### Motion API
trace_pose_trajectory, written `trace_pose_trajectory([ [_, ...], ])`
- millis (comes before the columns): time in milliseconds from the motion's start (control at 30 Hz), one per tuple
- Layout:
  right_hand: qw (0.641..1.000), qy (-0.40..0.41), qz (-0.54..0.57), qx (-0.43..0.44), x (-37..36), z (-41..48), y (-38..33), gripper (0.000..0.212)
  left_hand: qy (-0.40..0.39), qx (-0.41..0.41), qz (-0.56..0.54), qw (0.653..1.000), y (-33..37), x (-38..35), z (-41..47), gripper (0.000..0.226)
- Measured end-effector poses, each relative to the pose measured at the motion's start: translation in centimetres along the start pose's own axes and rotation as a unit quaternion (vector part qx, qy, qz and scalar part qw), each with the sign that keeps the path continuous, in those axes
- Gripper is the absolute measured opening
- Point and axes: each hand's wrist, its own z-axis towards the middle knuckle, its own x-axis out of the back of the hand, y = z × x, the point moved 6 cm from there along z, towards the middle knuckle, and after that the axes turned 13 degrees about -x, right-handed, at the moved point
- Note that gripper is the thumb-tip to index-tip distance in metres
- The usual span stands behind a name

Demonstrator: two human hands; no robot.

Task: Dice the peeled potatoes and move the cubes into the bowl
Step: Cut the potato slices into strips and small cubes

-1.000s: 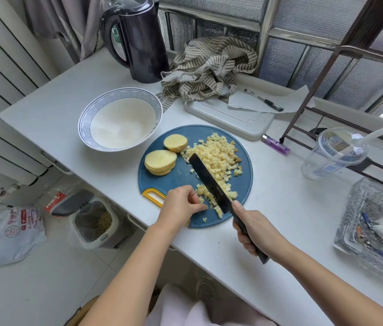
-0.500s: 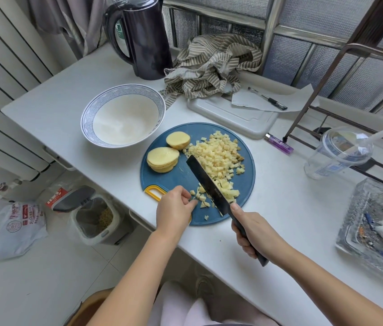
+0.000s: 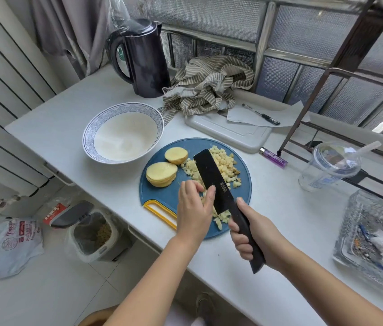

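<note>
Firmly, right hand [image 3: 254,234] grip around knife [image 3: 216,182] handle; left hand [image 3: 192,208] loose against cubes [image 3: 224,163]

Nothing could be read; marks on the knife [image 3: 214,180] and the bag [image 3: 11,241] at eight o'clock were blurred.

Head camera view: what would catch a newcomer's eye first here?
The wide black knife, gripped by the right hand, is angled over a heap of potato cubes on the round blue cutting board, with the left hand against its blade. Left of the heap sit stacked potato slices, and beyond the board's far-left edge stands an empty blue-rimmed bowl.
</note>
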Motion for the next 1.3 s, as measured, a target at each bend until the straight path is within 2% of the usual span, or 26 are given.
trace_pose_trajectory([
  [133, 0.999, -0.009, 0.038, 0.002, -0.3, -0.3, -0.4, 0.059, 0.041, 0.006, 0.028, 0.999, -1.0, -1.2, 0.2, 0.028],
  [200, 0.999, 0.003, 0.036, 0.006, 0.1, -0.3, -0.6, 0.059, 0.032, 0.012, 0.045, 0.998, -1.6, -1.6, 0.6, 0.024],
  [267, 0.999, 0.038, -0.005, 0.023, 0.9, -0.4, -1.0, 0.058, -0.001, 0.032, 0.055, 0.998, -2.4, -1.7, 1.2, 0.020],
  [333, 0.985, 0.114, -0.114, 0.063, 2.2, -0.7, -1.9, 0.057, -0.015, 0.046, 0.046, 0.998, -3.0, -0.9, 1.8, 0.017],
  [400, 0.932, 0.211, -0.275, 0.108, 3.3, -1.3, -3.3, 0.058, 0.009, 0.045, 0.035, 0.998, -3.1, 0.9, 2.6, 0.016],
  [467, 0.843, 0.280, -0.435, 0.148, 3.9, -2.2, -4.7, 0.060, 0.041, 0.036, 0.049, 0.997, -2.7, 3.0, 3.5, 0.018],
  [533, 0.747, 0.315, -0.560, 0.169, 3.9, -2.9, -5.7, 0.060, 0.021, 0.012, 0.058, 0.998, -1.6, 4.3, 4.3, 0.025],
  [567, 0.699, 0.325, -0.613, 0.174, 3.8, -3.2, -6.1, 0.059, -0.020, -0.010, 0.050, 0.998, -0.6, 4.4, 4.7, 0.028],
  [633, 0.617, 0.327, -0.693, 0.179, 3.2, -3.5, -6.6, 0.057, -0.150, -0.077, 0.035, 0.985, 1.5, 3.4, 4.4, 0.036],
  [700, 0.566, 0.324, -0.735, 0.183, 2.6, -3.7, -7.0, 0.056, -0.296, -0.155, 0.050, 0.941, 3.2, 1.6, 2.5, 0.043],
  [767, 0.532, 0.324, -0.757, 0.199, 2.0, -4.0, -7.5, 0.056, -0.392, -0.188, 0.043, 0.900, 3.8, 0.2, 0.5, 0.049],
  [867, 0.498, 0.319, -0.777, 0.218, 1.4, -4.1, -7.9, 0.057, -0.454, -0.175, 0.031, 0.873, 2.8, -0.8, -0.7, 0.055],
  [1000, 0.464, 0.310, -0.802, 0.213, 1.5, -3.9, -8.0, 0.060, -0.479, -0.175, 0.040, 0.859, 0.8, -1.3, -0.3, 0.060],
  [1233, 0.476, 0.326, -0.788, 0.213, 3.6, -4.9, -8.1, 0.052, -0.463, -0.158, 0.072, 0.869, -2.4, -1.7, 1.9, 0.078],
  [1300, 0.486, 0.340, -0.775, 0.217, 4.7, -5.0, -8.0, 0.055, -0.454, -0.142, 0.064, 0.877, -2.8, -1.8, 2.6, 0.074],
])
